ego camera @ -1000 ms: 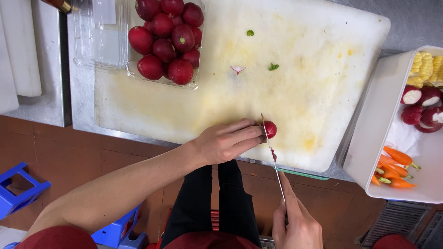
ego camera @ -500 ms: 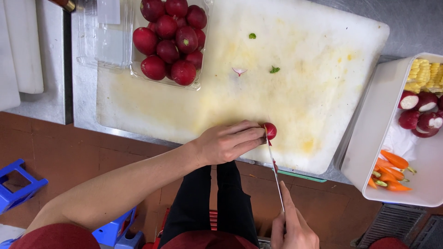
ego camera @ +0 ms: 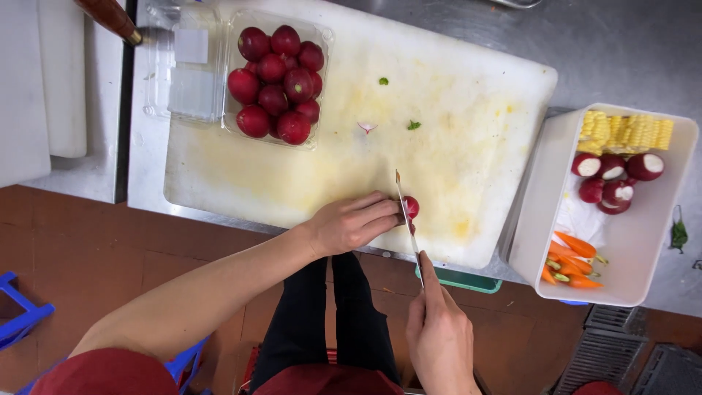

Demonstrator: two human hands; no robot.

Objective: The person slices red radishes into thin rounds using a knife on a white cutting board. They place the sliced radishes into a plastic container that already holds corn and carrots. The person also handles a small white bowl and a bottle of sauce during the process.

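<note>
Left hand (ego camera: 349, 223) pins a single red radish (ego camera: 412, 207) near the front edge of the white cutting board (ego camera: 453, 95), fingers closed narrow on it, tips right at the cut line. Right hand (ego camera: 441, 338) is wrapped tight around a knife handle, index finger along the spine; the thin knife (ego camera: 406, 216) blade runs up from the hand and sits on or in the radish, touching it just beside the left fingertips. Risk, as I judge it: the radish is small and round, so it could roll or squirt out under the blade, and the edge could then slide into the left fingertips since they sit right against it. It also lies close to the board's front edge, so a cut piece could drop to the floor. Board is stained yellow, with a few green bits and a pinkish scrap on it. Open clear plastic box of whole radishes (ego camera: 276, 79) at the board's far left. Right of the board, a white tray (ego camera: 636, 249) holds trimmed radishes, corn pieces and small carrots. Steel counter (ego camera: 607, 51) under everything, brown tiled floor (ego camera: 88, 241) below, blue crate at lower left.
</note>
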